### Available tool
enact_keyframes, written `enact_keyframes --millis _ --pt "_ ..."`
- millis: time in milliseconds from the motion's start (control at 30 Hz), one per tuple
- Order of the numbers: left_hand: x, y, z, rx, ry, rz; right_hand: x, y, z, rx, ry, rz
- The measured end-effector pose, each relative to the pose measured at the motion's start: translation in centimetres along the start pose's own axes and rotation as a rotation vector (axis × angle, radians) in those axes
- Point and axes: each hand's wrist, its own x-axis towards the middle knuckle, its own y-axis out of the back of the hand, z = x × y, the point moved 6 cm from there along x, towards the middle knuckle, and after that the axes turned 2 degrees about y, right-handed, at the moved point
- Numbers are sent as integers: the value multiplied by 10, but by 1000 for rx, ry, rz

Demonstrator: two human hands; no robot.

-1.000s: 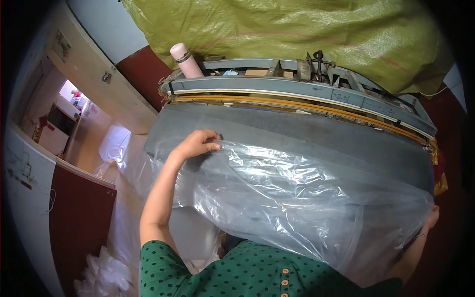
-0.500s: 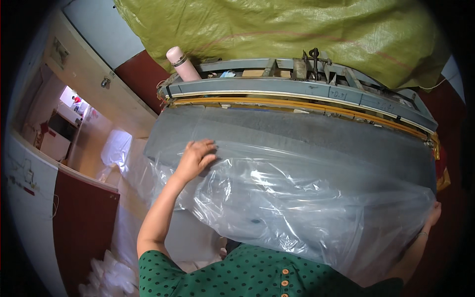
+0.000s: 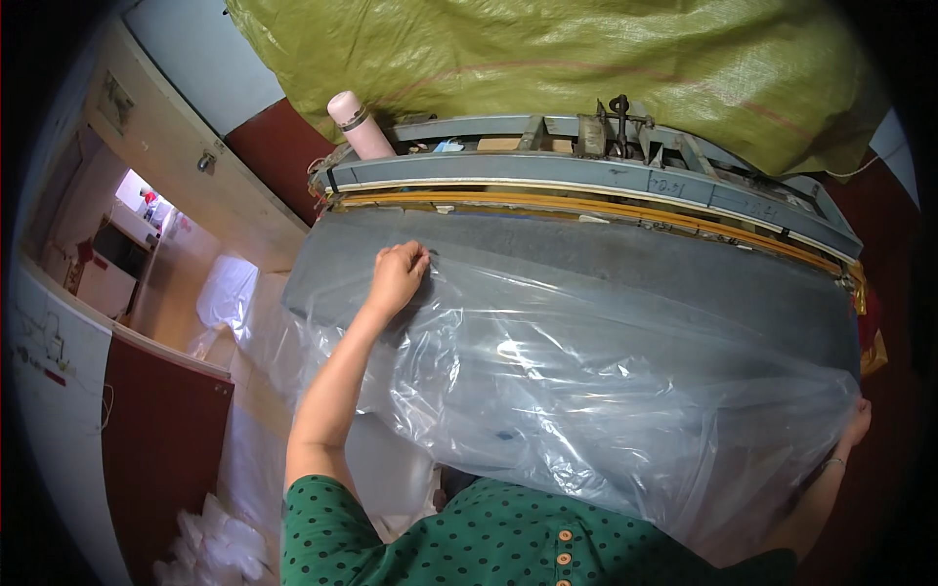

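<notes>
A large clear plastic sheet (image 3: pixel 547 391) lies wrinkled over the front part of a grey flat work surface (image 3: pixel 547 249). My left hand (image 3: pixel 399 275) is closed in a pinch on the sheet's far edge, left of the middle, and lifts a small fold there. At the far right end, my right hand (image 3: pixel 859 420) is closed on the sheet's right side; its fingers are partly hidden by the edge. The sheet hangs down over the near edge toward my green dotted shirt (image 3: pixel 489 532).
Behind the surface runs a grey metal machine frame (image 3: pixel 489 174) with yellow-orange strips (image 3: pixel 586 207). A pink bottle (image 3: pixel 360 125) stands on its left end. A yellow-green woven cover (image 3: pixel 586 59) hangs behind. To the left are an open door (image 3: pixel 186 137) and white plastic bundles (image 3: pixel 215 542).
My left hand has moved away from me and slightly right, its fingers going from spread to pinched on the sheet, whose edge there has risen with it. My right hand stays in place.
</notes>
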Motion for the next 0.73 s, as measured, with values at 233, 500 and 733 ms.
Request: enact_keyframes --millis 233,500,733 --pt "18 -34 -1 26 11 100 28 10 50 541 -143 42" --pt "21 -28 4 9 254 -66 12 43 51 839 -224 86" --pt "36 -49 21 82 50 -85 17 61 64 663 -91 15"
